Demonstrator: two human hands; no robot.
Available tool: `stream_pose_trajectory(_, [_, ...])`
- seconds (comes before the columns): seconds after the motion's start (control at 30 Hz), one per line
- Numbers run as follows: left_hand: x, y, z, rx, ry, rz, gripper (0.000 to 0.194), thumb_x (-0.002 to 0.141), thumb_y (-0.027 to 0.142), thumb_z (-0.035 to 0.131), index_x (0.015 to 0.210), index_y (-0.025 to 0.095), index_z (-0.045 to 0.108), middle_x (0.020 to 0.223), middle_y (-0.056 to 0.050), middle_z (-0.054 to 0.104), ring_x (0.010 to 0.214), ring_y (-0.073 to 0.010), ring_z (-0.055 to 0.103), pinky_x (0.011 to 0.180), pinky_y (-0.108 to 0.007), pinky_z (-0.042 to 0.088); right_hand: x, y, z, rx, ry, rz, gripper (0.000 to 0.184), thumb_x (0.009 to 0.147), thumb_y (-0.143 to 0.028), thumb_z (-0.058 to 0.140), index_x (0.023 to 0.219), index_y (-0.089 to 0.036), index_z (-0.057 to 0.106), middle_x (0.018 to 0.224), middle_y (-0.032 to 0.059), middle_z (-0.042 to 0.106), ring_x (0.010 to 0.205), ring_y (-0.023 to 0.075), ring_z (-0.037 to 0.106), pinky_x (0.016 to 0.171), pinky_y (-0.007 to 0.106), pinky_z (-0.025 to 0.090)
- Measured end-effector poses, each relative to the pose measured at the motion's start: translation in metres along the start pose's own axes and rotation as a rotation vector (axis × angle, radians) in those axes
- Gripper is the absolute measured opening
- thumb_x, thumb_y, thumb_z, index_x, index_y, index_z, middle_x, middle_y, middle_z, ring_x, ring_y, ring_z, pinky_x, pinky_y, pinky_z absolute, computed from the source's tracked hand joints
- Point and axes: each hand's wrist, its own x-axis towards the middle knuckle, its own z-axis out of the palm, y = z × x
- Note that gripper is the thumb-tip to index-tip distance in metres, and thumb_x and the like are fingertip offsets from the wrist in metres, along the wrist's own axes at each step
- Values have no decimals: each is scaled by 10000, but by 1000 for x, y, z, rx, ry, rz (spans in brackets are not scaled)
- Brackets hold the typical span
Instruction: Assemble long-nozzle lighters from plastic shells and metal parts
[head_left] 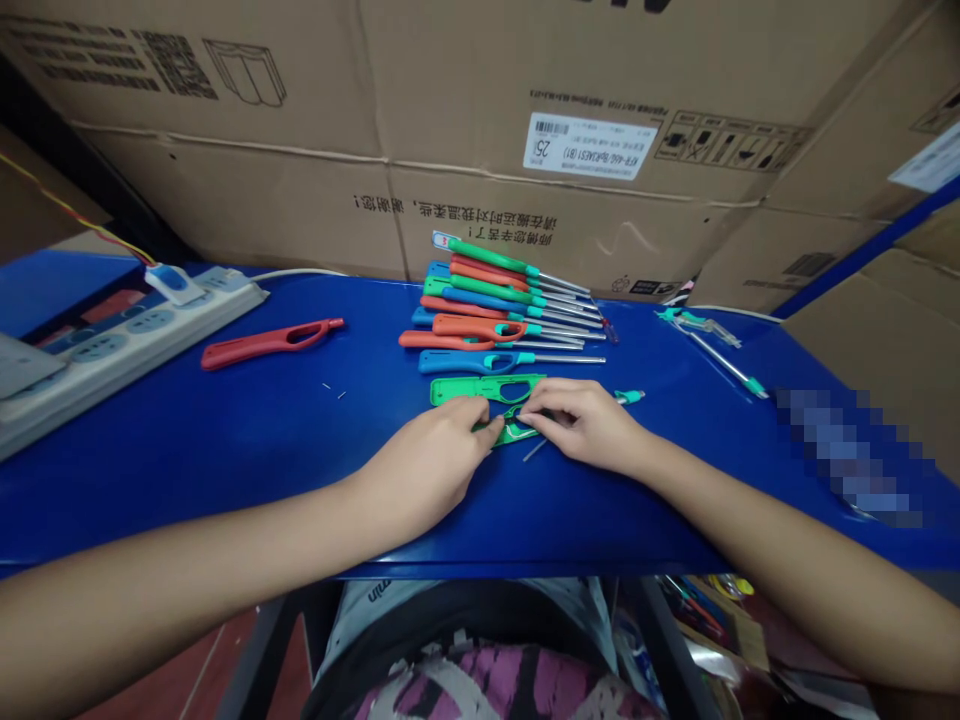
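Observation:
My left hand is closed, thumb and fingers pressed on a green lighter half-shell, which lies low on the blue table. A pale wire runs inside this shell. My right hand is pinched over the same shell, thumb and index finger meeting at its inner parts; whatever is between the fingertips is too small to make out. Just beyond both hands lies another green half-shell with a handle loop. A thin metal pin rests on the near side. A turquoise-ended piece shows past my right wrist.
Several coloured long-nosed lighters lie stacked at the back. A red handle shell and a white power strip are on the left. Right of the pile lies a metal lighter tube. A cardboard box walls the back.

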Motion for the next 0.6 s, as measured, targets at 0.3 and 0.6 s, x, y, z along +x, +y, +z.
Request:
stream_pose_trajectory(0.3, [-3, 2, 2, 77, -16, 0, 360, 943, 60, 442, 1242, 89, 640, 1006, -124, 588, 858, -243, 583, 752, -379, 548, 1, -9, -19, 23, -215, 7, 139, 905, -236, 668, 1029, -177, 647, 898, 19, 594, 624, 94, 469, 600, 235, 420])
stream_pose_trajectory(0.6, [-7, 2, -1, 50, 13, 38, 537, 906, 10, 469, 1435, 104, 496, 1209, -142, 619, 1084, -277, 587, 934, -414, 539, -4, -5, -34, -71, -305, 22, 121, 922, -294, 661, 981, -195, 623, 982, 39, 575, 798, 135, 548, 694, 248, 449])
